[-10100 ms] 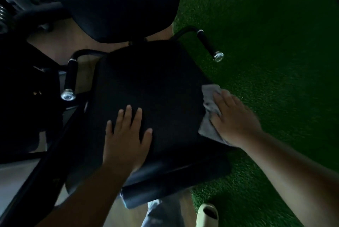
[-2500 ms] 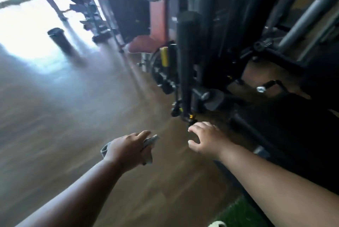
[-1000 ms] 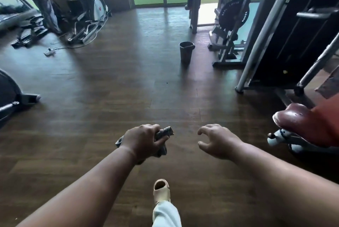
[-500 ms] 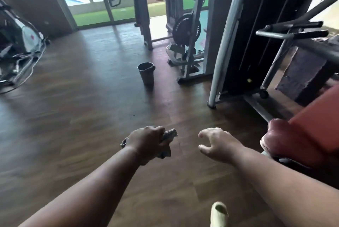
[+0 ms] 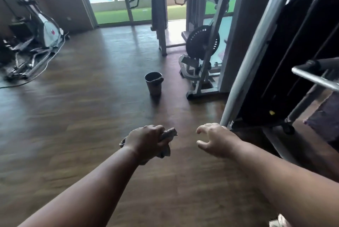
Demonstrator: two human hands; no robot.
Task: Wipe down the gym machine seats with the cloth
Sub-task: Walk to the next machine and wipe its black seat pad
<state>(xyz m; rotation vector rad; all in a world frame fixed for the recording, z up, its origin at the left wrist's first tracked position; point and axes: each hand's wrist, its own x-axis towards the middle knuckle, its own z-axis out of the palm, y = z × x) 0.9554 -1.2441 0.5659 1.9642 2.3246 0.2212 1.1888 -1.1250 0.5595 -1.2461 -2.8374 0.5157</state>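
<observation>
Since half a second earlier, the red seat was lost from view; the bucket [image 5: 153, 83] was neared. Short of it, the cloth [image 5: 167, 137] was clenched in the left hand [image 5: 146, 141], the right hand [image 5: 214, 139] empty, half-curled. Wiping seemingly remained.

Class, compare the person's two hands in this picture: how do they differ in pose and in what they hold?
The left hand is closed into a fist, while the right hand is open with its fingers curled. The left hand grips the bunched cloth; the right hand holds nothing. Both reach forward at about the same height over the wooden floor, touching no machine.
</observation>
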